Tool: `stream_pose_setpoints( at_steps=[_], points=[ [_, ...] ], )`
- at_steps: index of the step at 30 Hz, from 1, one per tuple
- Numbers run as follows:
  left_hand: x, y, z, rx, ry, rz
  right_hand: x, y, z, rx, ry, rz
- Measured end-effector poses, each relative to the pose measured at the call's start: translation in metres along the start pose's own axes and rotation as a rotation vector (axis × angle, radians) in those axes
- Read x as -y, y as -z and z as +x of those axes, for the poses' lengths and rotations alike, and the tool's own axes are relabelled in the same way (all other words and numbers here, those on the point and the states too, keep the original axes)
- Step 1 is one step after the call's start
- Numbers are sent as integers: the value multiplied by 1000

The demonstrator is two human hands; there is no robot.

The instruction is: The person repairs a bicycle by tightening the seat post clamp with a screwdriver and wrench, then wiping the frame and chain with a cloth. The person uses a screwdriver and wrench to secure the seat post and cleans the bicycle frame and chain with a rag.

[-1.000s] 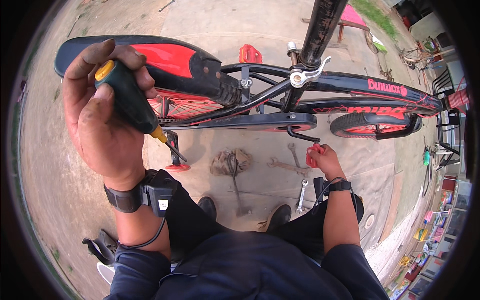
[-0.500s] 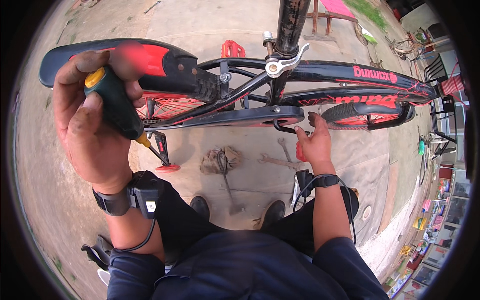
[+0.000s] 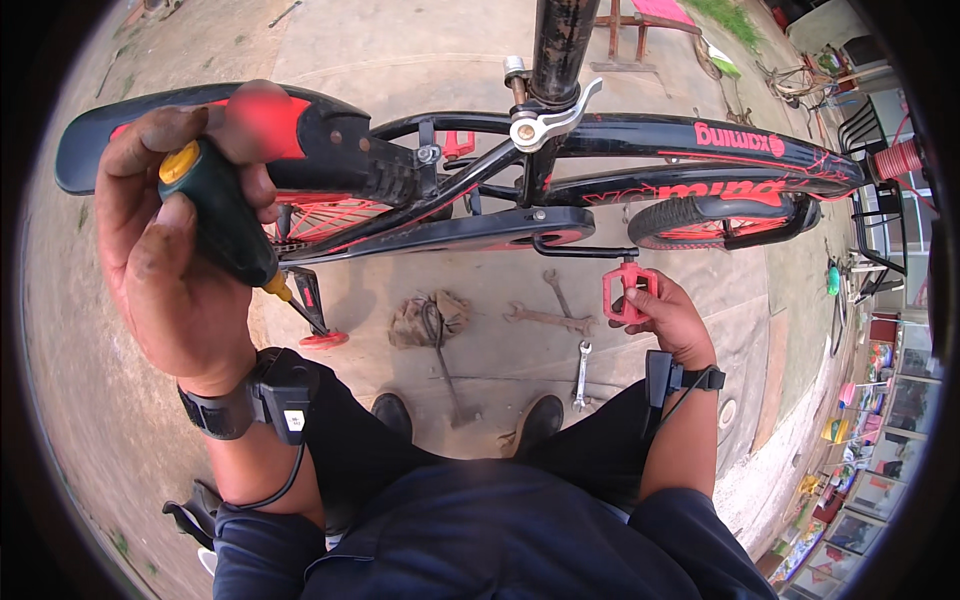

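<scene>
My left hand (image 3: 170,290) is wrapped round a screwdriver (image 3: 225,220) with a dark green handle and yellow cap, its shaft pointing down toward the rear of a black-and-red bicycle (image 3: 625,138). Beneath that shaft stands a small training wheel (image 3: 320,340) with a red rim. My right hand (image 3: 668,315) grips the red pedal (image 3: 610,292) on the near crank arm (image 3: 578,250), thumb against its frame. The rear mudguard (image 3: 90,150) lies behind my left hand, and a silver quick-release lever (image 3: 560,122) sits at the seat tube.
Several wrenches (image 3: 583,365) and a crumpled rag (image 3: 418,320) lie on the concrete below the bicycle. A pink-topped wooden stand (image 3: 665,12) is behind it. Shelves of goods (image 3: 880,450), black chairs (image 3: 860,130) and tangled metal items (image 3: 800,85) line the right side.
My right hand left the pedal with spread fingers half a second ago and now grips it again, turned more upright. My left hand with the screwdriver and the bicycle appear further left and higher in view.
</scene>
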State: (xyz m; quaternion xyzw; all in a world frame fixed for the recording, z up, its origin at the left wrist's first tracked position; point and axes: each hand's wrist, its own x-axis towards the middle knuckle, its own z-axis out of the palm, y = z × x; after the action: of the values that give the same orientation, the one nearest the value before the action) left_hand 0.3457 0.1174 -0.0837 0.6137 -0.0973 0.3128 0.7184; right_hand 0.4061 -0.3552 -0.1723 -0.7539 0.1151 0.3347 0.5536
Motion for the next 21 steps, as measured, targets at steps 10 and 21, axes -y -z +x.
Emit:
stream_pose_setpoints(
  at_steps=[10, 21],
  points=[
    [0, -11, 3, 66, 7, -19, 16, -157, 8, 317, 112, 197],
    [4, -12, -1, 98, -11, -2, 4, -170, 22, 310, 127, 127]
  ],
)
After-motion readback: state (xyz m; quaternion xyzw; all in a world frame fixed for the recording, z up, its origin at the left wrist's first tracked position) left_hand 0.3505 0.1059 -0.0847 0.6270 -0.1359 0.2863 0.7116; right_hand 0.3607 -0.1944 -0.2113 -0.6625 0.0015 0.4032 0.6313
